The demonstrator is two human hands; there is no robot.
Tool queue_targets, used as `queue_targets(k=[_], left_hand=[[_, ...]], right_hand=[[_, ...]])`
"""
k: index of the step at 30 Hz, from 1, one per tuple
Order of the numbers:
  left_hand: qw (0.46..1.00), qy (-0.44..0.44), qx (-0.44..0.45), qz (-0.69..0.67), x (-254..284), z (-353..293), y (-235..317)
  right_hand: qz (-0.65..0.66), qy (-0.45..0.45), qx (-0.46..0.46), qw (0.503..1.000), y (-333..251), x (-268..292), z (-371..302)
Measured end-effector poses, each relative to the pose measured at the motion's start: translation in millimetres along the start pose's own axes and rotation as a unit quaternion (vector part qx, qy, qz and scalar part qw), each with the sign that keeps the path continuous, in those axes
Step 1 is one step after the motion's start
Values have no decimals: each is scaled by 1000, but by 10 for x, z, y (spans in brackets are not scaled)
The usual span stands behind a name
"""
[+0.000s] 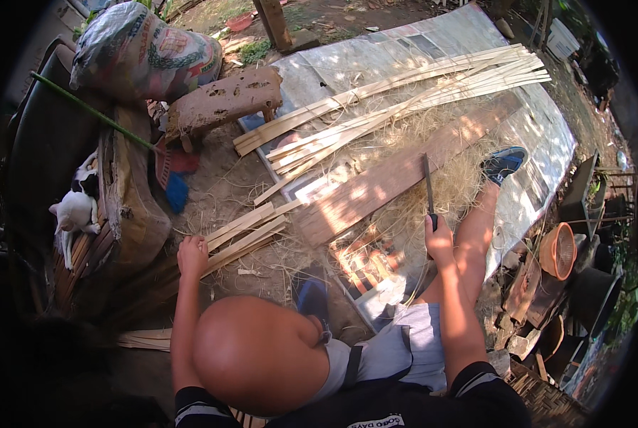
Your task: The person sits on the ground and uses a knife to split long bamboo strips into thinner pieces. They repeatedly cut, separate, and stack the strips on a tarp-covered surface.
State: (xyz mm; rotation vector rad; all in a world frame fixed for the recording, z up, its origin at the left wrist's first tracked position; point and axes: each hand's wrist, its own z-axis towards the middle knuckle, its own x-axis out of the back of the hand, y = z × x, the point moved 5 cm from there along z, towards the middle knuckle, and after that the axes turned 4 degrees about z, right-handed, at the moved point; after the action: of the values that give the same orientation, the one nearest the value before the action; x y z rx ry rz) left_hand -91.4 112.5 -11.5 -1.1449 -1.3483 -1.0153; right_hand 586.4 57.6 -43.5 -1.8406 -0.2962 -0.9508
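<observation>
My right hand [439,239] is closed round the dark handle of a knife [428,182], its blade pointing away from me above the straw-like shavings. My left hand [192,255] is at the near-left pile of pale bamboo strips [244,235], its fingers curled on a strip; the fingertips are partly hidden. Ahead of me a long brown wooden board [397,175] lies slantwise across the sheet. Beyond it, more long bamboo strips [404,100] are spread in two fanned groups. Fine curly shavings [433,143] cover the ground around the board.
A pale sheet [540,143] lies under the board. To the left are a low brown bench [222,100], a stuffed woven sack [140,53], a green-handled broom [94,110] and a white-and-black cat [76,210]. An orange basket [558,251] stands among wood scraps at right.
</observation>
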Motion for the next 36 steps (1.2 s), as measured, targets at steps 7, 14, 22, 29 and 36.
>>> queue_targets(k=[7,14,22,29,36], left_hand=[[984,48,-168,-43,-408,932,1659],[981,-78,-169,-55,-475,1159,2176],[854,12,-178,-489,1473,1411,2559],[831,-207,-197,-478,2378,871,3573],[858,-307,-157,-382,1026,409,3716]], right_hand=[[2,25,26,999,-110,-56,9],[10,34,56,998,143,-95,25],[21,-2,3,1000,103,-161,26],[79,-10,-17,997,37,-107,57],[228,142,17,963,194,-196,206]])
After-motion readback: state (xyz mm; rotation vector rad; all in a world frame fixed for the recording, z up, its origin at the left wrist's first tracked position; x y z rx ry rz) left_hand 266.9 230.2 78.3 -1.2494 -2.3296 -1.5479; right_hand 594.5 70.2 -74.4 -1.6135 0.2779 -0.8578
